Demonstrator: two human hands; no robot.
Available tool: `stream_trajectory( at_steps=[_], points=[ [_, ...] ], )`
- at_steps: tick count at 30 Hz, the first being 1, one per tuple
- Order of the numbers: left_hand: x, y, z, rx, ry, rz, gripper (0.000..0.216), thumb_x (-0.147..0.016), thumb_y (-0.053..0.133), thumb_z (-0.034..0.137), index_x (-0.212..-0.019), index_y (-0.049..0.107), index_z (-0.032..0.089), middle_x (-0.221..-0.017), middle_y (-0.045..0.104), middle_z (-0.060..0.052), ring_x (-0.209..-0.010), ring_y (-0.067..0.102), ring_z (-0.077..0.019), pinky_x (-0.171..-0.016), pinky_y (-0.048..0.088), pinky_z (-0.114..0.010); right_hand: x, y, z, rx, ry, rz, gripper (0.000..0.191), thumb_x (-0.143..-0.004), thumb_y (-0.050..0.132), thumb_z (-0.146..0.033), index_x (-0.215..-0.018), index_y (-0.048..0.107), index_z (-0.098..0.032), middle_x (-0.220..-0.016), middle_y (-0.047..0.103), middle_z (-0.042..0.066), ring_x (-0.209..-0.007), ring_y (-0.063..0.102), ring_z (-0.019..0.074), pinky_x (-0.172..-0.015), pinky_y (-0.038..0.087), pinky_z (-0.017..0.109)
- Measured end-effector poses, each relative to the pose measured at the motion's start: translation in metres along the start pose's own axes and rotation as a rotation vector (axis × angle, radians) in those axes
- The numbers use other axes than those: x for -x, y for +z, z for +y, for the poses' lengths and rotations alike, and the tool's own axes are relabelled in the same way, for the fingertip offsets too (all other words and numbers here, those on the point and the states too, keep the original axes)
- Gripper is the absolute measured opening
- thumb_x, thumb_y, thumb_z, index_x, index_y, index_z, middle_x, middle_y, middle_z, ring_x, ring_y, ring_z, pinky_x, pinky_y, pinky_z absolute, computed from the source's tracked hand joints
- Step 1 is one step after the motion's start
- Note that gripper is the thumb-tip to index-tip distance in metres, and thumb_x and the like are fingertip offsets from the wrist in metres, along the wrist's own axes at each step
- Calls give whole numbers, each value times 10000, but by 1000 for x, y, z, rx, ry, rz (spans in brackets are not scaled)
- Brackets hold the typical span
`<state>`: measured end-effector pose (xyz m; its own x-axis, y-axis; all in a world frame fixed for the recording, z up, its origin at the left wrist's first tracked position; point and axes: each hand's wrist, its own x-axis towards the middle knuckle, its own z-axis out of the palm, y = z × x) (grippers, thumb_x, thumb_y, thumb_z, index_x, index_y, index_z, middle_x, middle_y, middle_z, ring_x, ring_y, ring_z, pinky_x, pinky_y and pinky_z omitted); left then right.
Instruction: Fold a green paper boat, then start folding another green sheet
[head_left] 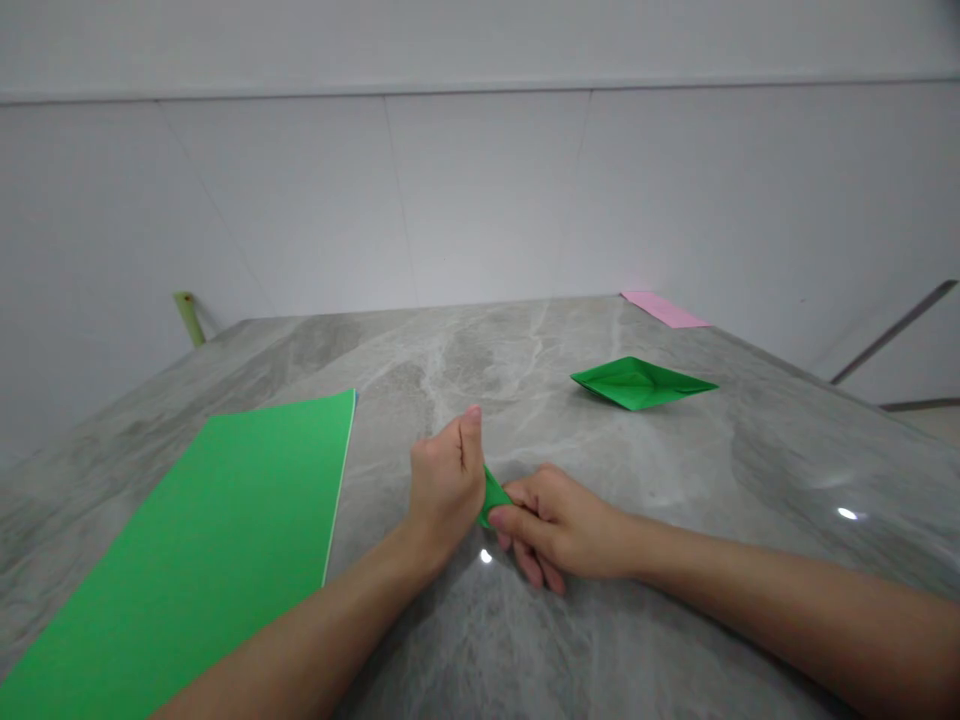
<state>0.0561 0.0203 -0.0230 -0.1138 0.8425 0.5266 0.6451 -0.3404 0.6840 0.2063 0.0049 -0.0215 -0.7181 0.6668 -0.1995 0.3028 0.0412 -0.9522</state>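
Head view: the left hand (446, 490) and right hand (556, 527) pinch a small folded green paper (493, 497) between them, over the stone desk (525, 350). A finished green paper boat (641, 383) lies far right; a green sheet (187, 560) lies unfolded near left.

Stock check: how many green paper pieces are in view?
3: sheet at left, folded boat ahead, small piece between left hand and right hand. The sheet may hide more.

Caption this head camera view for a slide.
Left hand and right hand pinch folded green paper near a green origami boat.
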Motion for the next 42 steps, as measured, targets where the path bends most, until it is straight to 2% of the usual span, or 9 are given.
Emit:
stream_trajectory(
  at_steps=[7,14,21,25,27,30,33,36,42],
  points=[
    [3,-3,2,-20,77,-11,501,-962,344,324,-478,278,208,-430,262,55,-389,278,-83,-462,168,-280,4,3,-3,244,-133,101,290,-918,436,-248,-643,504,-184,-417,464,-58,-339,434,72,-351,328,155],
    [16,-5,6,88,133,-247,502,-971,334,329,-484,361,210,-426,346,41,-387,338,-92,-455,226,-261,4,3,3,449,-418,195,380,-885,442,-251,-525,333,-199,-438,300,-67,-378,283,55,-382,212,202],
    [8,-1,5,43,121,-157,480,-964,344,342,-503,379,210,-437,350,45,-398,325,-97,-479,226,-271,4,-1,-3,352,-316,166,471,-969,351,-320,-528,456,-191,-427,521,-20,-376,463,73,-439,380,180],
    [-1,-6,-5,54,9,-83,522,-973,308,432,-503,356,211,-446,328,50,-414,320,-100,-468,220,-264,2,-1,-3,330,-275,201,389,-920,469,-268,-542,496,-181,-435,554,-22,-364,462,72,-421,352,176],
    [-4,-12,-11,80,3,-144,507,-955,351,467,-523,395,204,-459,359,52,-434,356,-102,-471,250,-249,2,-1,-1,354,-275,231,387,-911,482,-251,-532,513,-176,-448,565,-15,-384,479,78,-428,350,179],
    [-4,-23,-14,119,-47,-273,359,-917,490,448,-678,538,185,-540,504,42,-496,476,-115,-495,347,-227,0,-2,4,386,-281,333,390,-923,466,-250,-546,531,-173,-472,580,-10,-417,511,83,-466,373,186],
    [-1,-30,-11,114,-33,-306,242,-870,610,405,-905,625,166,-812,656,-32,-714,613,-164,-632,495,-259,-1,-4,8,474,-275,465,381,-937,451,-256,-573,531,-174,-490,583,-8,-434,520,87,-493,377,199],
    [5,-29,-6,79,41,-306,241,-838,666,375,-946,657,161,-935,646,-69,-839,626,-199,-739,555,-320,-2,-5,11,592,-316,519,336,-952,426,-251,-651,551,-175,-528,577,-10,-453,517,91,-499,362,209],
    [10,-23,-9,431,11,-398,317,-889,596,266,-1190,614,169,-1126,657,-88,-996,665,-201,-827,600,-330,0,-5,8,637,-412,470,288,-998,362,-282,-862,595,-181,-636,580,-8,-545,530,119,-565,381,235]
  ],
)
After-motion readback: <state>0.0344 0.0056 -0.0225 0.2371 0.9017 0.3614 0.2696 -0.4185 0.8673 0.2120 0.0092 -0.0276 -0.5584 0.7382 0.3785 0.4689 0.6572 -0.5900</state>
